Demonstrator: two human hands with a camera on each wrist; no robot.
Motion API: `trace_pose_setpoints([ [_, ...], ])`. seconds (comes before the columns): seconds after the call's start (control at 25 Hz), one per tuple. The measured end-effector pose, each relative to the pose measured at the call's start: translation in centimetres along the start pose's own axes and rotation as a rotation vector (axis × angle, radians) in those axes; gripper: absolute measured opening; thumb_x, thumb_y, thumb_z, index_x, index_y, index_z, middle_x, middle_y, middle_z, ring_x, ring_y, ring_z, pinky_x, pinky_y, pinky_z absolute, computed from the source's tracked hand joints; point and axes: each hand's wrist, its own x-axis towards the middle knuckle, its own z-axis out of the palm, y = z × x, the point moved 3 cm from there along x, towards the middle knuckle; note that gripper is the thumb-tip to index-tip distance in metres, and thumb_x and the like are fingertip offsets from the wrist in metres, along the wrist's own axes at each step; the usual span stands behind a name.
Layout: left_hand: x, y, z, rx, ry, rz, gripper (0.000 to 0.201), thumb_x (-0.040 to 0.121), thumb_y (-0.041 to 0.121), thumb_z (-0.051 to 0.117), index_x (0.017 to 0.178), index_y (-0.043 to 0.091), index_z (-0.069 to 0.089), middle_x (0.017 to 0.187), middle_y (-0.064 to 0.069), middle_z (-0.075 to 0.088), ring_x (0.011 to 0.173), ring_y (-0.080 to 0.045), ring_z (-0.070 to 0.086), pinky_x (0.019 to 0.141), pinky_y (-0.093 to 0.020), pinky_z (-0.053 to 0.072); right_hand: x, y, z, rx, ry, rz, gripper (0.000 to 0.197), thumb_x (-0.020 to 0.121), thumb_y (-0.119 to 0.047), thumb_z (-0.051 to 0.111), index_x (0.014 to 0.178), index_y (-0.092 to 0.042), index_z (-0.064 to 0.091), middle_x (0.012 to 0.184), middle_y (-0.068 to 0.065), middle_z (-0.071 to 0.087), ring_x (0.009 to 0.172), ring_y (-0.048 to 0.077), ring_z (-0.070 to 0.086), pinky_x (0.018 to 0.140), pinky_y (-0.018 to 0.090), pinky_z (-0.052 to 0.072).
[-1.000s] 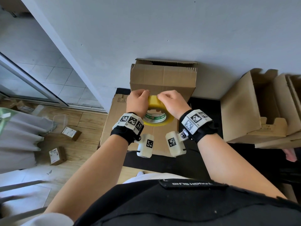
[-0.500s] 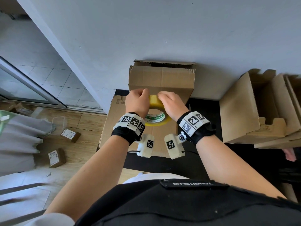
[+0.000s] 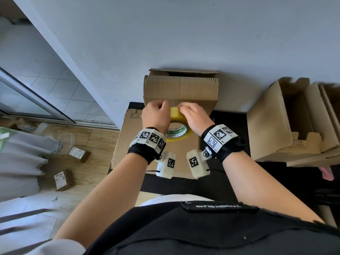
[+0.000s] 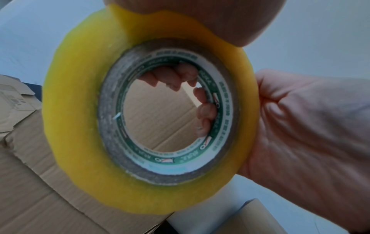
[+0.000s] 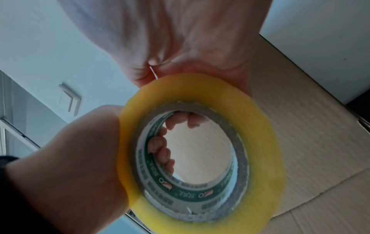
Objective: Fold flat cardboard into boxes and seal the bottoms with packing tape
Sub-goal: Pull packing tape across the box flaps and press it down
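I note the grey wall (image 3: 184, 34) filling the far side of the head view, with a sliding glass door (image 3: 22, 100) at the far left. Against the wall at the right stand several assembled cartons (image 3: 270, 122), open sides facing away from me. In the centre, a cardboard box (image 3: 181, 92) stands upright at the wall, its top flaps loose. Before it lies a stack of flat cardboard (image 3: 127, 137) on a black table (image 3: 231, 115), one corner overhanging the near left edge. On the wooden floor (image 3: 95, 137) at the left I count two small labelled parcels (image 3: 63, 179) and a clear plastic container (image 3: 66, 142).

Both hands hold the tape roll (image 3: 179, 126) — a yellowish transparent roll on a green and white printed core — lifted above the flat cardboard, just in front of the upright box. My left hand (image 3: 156, 116) grasps the roll's left side, fingers (image 5: 160, 150) curled through the core, as the right wrist view confirms. My right hand (image 3: 195, 116) grasps the top right of the roll, fingers (image 4: 176, 76) hooked inside the core and thumb over the outer face. I cannot tell whether a loose tape end is pinched — the fingertips meet at the far rim, hidden by the knuckles.
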Motion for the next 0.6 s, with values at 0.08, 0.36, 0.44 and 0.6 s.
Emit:
trace_pose_setpoints([
  [0.08,0.1,-0.1,0.1,0.005,-0.001,-0.006,0.027,0.086,0.019,0.045,0.06,0.013,0.039,0.056,-0.001,0.032,0.057,-0.018,0.026,0.053,-0.032,0.023,0.0,0.0,0.1,0.006,-0.011,-0.003,0.049,0.084,-0.035,0.029,0.09,0.004,0.059,0.09,0.025,0.058,0.088,0.035,0.052,0.069,0.035,0.034],
  [0.36,0.3,-0.1,0.0,0.027,0.001,-0.014,0.03,0.085,0.019,0.046,0.058,0.013,0.035,0.053,0.001,0.031,0.055,-0.018,0.026,0.053,-0.032,0.024,0.9,0.6,0.5,0.049,-0.019,0.043,0.03,0.083,-0.034,0.029,0.076,-0.019,0.055,0.073,-0.003,0.051,0.083,0.023,0.05,0.074,0.031,0.035],
  [0.44,0.4,0.0,0.0,0.038,0.0,-0.016,0.03,0.086,0.019,0.046,0.058,0.013,0.036,0.053,0.001,0.032,0.055,-0.018,0.027,0.053,-0.032,0.024,1.1,0.9,0.6,0.056,-0.011,0.051,0.028,0.083,-0.034,0.029,0.079,-0.021,0.054,0.076,-0.006,0.051,0.086,0.021,0.05,0.077,0.031,0.036],
  [0.6,0.4,0.0,0.0,0.074,-0.005,-0.017,0.03,0.086,0.02,0.045,0.058,0.013,0.038,0.053,-0.001,0.035,0.054,-0.019,0.029,0.053,-0.031,0.026,1.2,1.8,0.8,0.044,0.001,0.068,0.036,0.083,-0.038,0.029,0.093,-0.02,0.058,0.093,0.001,0.055,0.095,0.02,0.051,0.084,0.033,0.038],
])
